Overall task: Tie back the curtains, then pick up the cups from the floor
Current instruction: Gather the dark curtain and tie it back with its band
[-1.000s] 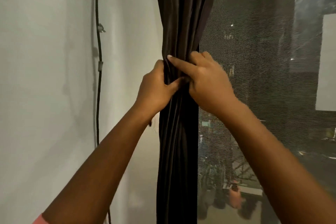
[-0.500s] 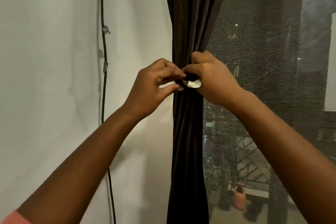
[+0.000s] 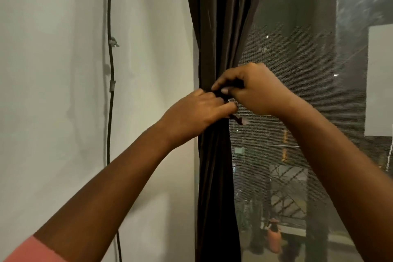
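Note:
A dark brown curtain (image 3: 219, 27) hangs bunched into a narrow column between a white wall and a window. At its pinched waist a dark tie-back strap (image 3: 239, 120) with a pale tip sticks out to the right. My left hand (image 3: 195, 112) lies across the front of the gathered cloth, fingers reaching right onto the strap. My right hand (image 3: 253, 89) is just above it, fingers and thumb curled and pinching the strap at the curtain's front. The wrap itself is hidden behind my fingers. No cups are in view.
A white wall (image 3: 53, 91) fills the left side, with a black cable (image 3: 110, 70) clipped down it. A mesh screen (image 3: 297, 91) covers the window on the right; railings and an orange object show dimly outside.
Both hands let go of the bare curtain folds and took up the strap. My left hand has since crossed right over the curtain front, and the strap's pale tip now hangs below my fingers.

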